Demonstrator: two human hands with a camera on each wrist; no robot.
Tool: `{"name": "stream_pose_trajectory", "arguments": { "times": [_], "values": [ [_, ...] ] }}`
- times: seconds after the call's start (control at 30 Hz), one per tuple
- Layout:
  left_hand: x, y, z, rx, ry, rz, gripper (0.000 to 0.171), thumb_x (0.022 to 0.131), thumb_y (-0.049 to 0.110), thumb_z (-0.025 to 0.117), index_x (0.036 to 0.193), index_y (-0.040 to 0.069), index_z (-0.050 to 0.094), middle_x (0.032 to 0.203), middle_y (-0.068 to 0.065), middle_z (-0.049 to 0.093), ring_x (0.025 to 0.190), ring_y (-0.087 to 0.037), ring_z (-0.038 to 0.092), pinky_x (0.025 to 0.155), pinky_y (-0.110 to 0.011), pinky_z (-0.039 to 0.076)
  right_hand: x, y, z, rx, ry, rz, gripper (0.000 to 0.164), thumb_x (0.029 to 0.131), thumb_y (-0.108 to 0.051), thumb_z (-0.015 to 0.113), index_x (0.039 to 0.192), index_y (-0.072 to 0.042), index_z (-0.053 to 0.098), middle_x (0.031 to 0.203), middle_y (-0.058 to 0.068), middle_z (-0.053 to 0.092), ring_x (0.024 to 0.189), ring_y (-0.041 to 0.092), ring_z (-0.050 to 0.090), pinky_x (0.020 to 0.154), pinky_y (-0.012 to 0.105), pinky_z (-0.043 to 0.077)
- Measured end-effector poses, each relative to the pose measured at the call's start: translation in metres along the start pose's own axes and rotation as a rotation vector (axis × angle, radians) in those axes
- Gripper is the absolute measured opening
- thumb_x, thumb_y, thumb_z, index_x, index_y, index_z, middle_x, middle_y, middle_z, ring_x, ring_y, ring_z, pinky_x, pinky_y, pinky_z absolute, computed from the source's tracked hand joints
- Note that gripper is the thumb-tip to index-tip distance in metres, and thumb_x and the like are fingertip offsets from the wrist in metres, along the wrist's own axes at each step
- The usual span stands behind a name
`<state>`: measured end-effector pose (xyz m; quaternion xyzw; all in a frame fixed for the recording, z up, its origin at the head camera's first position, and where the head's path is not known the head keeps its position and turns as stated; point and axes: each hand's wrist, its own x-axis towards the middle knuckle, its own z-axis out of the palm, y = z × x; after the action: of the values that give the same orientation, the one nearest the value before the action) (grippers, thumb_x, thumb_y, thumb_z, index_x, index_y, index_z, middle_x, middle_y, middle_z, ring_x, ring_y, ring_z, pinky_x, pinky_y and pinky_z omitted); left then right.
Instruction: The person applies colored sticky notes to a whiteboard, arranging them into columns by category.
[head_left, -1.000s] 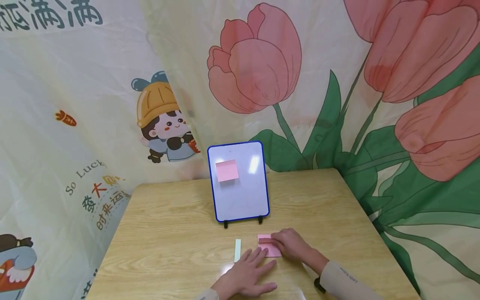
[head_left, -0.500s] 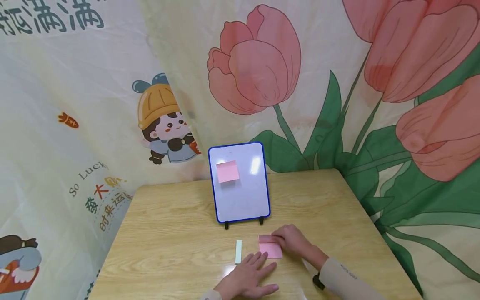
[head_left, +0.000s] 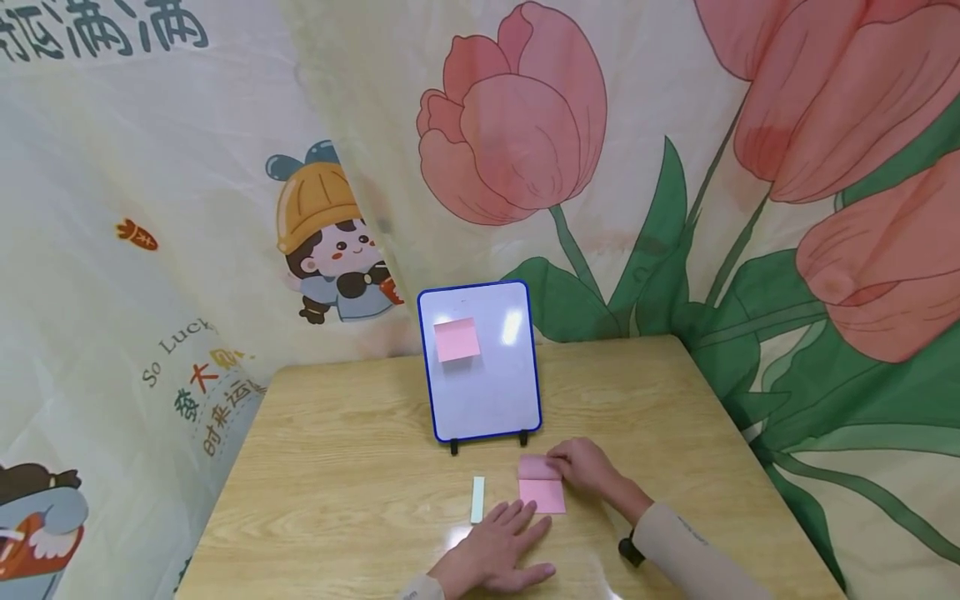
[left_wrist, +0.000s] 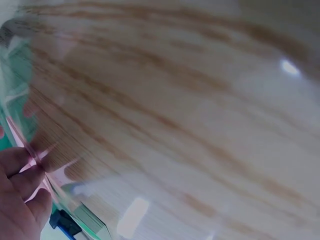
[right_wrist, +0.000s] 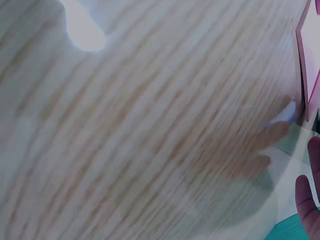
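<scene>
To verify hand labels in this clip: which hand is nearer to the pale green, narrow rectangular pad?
Left. The left hand lies close by the near end of the pale green pad; the right hand is farther right, at the square pink paper.

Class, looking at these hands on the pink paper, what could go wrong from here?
The pink sheet pinched by the right hand might crease or tear if pulled sharply. The left hand seems to cover only one corner of the pad, so it could slide. The note on the whiteboard, shadowed beneath, may drop.
</scene>
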<state>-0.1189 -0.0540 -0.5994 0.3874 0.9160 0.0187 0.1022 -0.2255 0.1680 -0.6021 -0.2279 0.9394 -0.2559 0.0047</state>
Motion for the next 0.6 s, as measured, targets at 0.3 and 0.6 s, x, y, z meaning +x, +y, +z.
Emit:
{"name": "stream_pose_trajectory", "arguments": {
  "times": [0.3, 0.6],
  "values": [
    [0.0, 0.0, 0.0, 0.032, 0.017, 0.013, 0.08, 0.097, 0.072, 0.011, 0.155, 0.023, 0.033, 0.161, -0.006, 0.033, 0.148, -0.026, 0.033, 0.119, -0.042, 0.031, 0.009, 0.002, 0.003, 0.001, 0.036, 0.037, 0.009, 0.09, -0.017, 0.072, 0.093, -0.013, 0.08, 0.085, -0.001, 0.076, 0.078, 0.013, 0.068, 0.072, 0.032, 0.056],
    [-0.002, 0.001, 0.001, 0.028, 0.011, 0.005, 0.081, 0.095, 0.074, 0.013, 0.156, 0.025, 0.032, 0.161, -0.007, 0.032, 0.148, -0.026, 0.032, 0.119, -0.041, 0.031, 0.013, 0.005, 0.006, 0.031, 0.055, 0.097, 0.009, 0.089, -0.017, 0.073, 0.093, -0.014, 0.08, 0.084, -0.002, 0.076, 0.073, 0.009, 0.066, 0.067, 0.029, 0.055]
  ]
}}
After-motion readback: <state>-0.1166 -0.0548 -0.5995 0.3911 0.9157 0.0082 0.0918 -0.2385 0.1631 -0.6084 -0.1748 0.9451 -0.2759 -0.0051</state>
